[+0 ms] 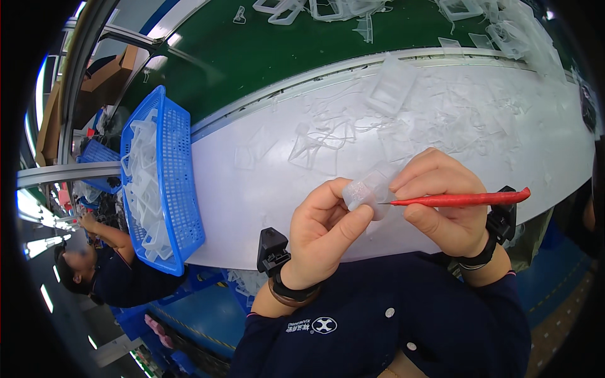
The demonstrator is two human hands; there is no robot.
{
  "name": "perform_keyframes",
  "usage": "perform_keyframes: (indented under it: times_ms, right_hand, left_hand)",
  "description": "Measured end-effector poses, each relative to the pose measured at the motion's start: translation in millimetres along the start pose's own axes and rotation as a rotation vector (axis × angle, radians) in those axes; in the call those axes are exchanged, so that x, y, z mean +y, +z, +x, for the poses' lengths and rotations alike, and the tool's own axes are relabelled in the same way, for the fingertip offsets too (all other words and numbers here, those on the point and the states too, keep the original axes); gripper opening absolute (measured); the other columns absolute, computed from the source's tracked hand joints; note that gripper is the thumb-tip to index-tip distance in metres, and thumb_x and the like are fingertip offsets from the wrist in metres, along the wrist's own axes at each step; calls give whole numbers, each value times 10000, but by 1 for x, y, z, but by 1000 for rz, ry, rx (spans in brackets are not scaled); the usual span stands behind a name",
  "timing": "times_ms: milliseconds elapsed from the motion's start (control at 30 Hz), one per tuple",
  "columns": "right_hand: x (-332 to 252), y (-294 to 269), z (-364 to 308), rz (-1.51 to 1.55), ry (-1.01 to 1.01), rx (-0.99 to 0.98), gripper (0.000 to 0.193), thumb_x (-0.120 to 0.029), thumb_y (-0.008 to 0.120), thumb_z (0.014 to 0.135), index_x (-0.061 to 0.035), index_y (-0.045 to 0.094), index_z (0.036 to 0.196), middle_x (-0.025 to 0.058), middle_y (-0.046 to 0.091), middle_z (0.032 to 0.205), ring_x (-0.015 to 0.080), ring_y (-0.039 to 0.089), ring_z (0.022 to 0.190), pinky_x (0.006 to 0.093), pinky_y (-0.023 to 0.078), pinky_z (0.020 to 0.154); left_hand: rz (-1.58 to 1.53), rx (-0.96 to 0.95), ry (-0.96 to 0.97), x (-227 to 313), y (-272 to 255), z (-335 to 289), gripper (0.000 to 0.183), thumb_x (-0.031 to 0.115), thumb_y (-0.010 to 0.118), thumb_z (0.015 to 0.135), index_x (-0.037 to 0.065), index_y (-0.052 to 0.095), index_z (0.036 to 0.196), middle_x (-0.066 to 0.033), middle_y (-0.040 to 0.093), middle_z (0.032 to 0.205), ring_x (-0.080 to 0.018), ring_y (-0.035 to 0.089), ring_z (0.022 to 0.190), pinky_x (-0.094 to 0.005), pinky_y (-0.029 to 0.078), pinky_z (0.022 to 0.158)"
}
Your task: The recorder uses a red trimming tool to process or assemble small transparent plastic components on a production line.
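Observation:
A small clear plastic part [365, 188], box-like in shape, is held above the white table. My left hand [322, 228] is closed on its left side, thumb and fingers pinching it. In my right hand [449, 200] lies a slim red-handled tool [463, 200], gripped between thumb and fingers. Its thin dark tip points left and reaches the plastic part; whether it touches is too small to tell. My right fingertips are also close against the part's right edge. Both wrists wear black straps with black devices.
Clear scraps and thin strips [324, 135] litter the white table [220, 208]. A blue basket [179, 183] of translucent parts stands at left. Beyond a raised edge, a green surface [265, 63] carries more clear pieces [510, 38]. Another person [135, 271] works at far left.

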State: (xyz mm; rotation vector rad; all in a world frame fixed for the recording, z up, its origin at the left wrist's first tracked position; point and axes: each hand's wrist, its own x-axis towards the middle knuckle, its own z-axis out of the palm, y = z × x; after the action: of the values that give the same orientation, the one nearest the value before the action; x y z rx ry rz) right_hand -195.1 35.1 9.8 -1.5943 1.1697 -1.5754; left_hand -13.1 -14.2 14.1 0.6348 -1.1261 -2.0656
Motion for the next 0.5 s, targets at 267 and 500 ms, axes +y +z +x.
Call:
perform_keyframes:
  times_ms: [267,500]
  right_hand:
    - [0,0,-1,-1,12,3,134,-79,696,755,-14,638,857,82,636,836,209,582,756,289,446,666]
    - [7,6,2,-416,-244,-48,222,-102,727,668,-28,613,844,101,629,841,232,581,691,302,474,584]
  left_hand:
    - [27,-4,2,0,0,0,173,20,533,886,-31,513,1050,-74,588,967,-107,548,896,-248,437,805]
    - [168,72,-7,-6,-2,3,163,8,565,868,-45,540,1019,-74,597,950,-102,568,846,-222,454,743]
